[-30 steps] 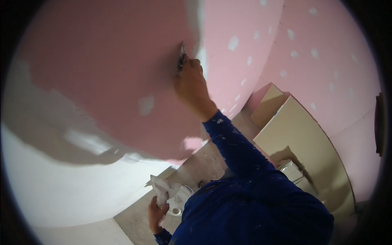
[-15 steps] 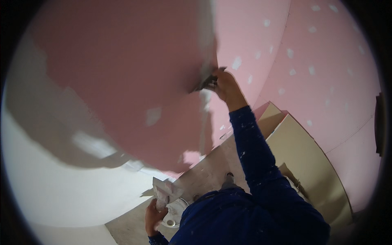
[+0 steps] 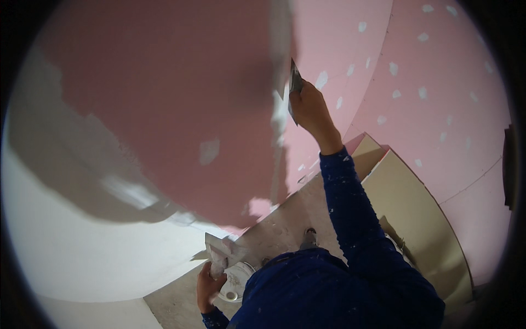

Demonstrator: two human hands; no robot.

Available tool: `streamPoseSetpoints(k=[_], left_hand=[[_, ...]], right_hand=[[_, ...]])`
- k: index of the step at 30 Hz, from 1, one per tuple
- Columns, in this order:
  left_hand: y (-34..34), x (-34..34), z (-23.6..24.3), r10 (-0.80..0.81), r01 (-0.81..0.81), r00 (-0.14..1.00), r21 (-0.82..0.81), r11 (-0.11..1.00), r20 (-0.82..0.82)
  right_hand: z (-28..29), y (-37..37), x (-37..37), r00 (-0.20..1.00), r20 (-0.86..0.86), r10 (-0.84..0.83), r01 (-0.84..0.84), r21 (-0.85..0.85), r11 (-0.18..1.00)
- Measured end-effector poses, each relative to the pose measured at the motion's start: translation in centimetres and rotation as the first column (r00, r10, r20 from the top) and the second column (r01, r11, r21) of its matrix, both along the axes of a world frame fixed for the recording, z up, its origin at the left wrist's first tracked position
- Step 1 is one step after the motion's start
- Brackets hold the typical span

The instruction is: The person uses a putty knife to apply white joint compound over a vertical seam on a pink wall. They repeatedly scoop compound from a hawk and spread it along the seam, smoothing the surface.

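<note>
My right arm reaches up to the pink plasterboard wall (image 3: 175,98). My right hand (image 3: 315,112) is closed round a wide putty knife (image 3: 296,85), its blade edge-on beside the pale filled strip (image 3: 280,33) at the wall's corner. Whether the blade touches the surface, I cannot tell. Low on the left, my left hand (image 3: 208,288) grips a second wide putty knife (image 3: 217,255), smeared with whitish compound. Below that knife, partly covered by the hand and my body, is a white bucket (image 3: 238,279).
Tan-faced boards (image 3: 419,214) lean against the right-hand pink wall (image 3: 438,66), which is dotted with white filler patches. A white-coated wall area (image 3: 109,257) curves along the left. The grey floor (image 3: 290,219) runs between, with a shoe (image 3: 310,232) near my body.
My right hand has shifted slightly right, and its putty knife has turned from a slanted position to nearly upright, off the left side of the corner. My left hand has barely moved.
</note>
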State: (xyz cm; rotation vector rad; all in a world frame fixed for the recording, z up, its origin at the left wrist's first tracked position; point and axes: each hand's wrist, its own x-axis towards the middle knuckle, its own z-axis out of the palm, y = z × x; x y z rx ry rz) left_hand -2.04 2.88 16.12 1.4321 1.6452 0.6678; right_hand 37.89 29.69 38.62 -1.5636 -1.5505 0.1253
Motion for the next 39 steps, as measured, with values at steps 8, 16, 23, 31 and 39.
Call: streamPoseSetpoints(k=[8,16,23,31,39], left_hand=[[-0.1,0.8,1.2,0.031,-0.034,0.997,-0.046,0.998,-0.072],[0.9,-1.1,-1.2,-0.053,0.054,0.999,-0.079,0.995,0.008],[0.7,-0.5,-0.3,-0.062,0.062,0.998,-0.023,0.998,-0.023],[0.5,-0.2,0.2,-0.057,0.055,0.998,-0.043,0.998,-0.036],[-0.2,0.5,0.9,-0.020,0.016,0.997,-0.053,0.998,-0.078]], right_hand=[[-1.3,6.2,-5.1,0.944,0.235,-0.231,0.213,0.102,0.972],[-5.5,0.5,-5.3,0.954,0.293,-0.054,0.010,0.152,0.988],[-4.0,2.0,-3.2,0.699,-0.712,0.065,-0.136,-0.042,0.990],[5.7,2.0,-1.4,0.925,-0.342,0.164,-0.168,0.017,0.986],[1.8,2.8,-1.2,0.998,0.067,-0.006,-0.014,0.308,0.951]])
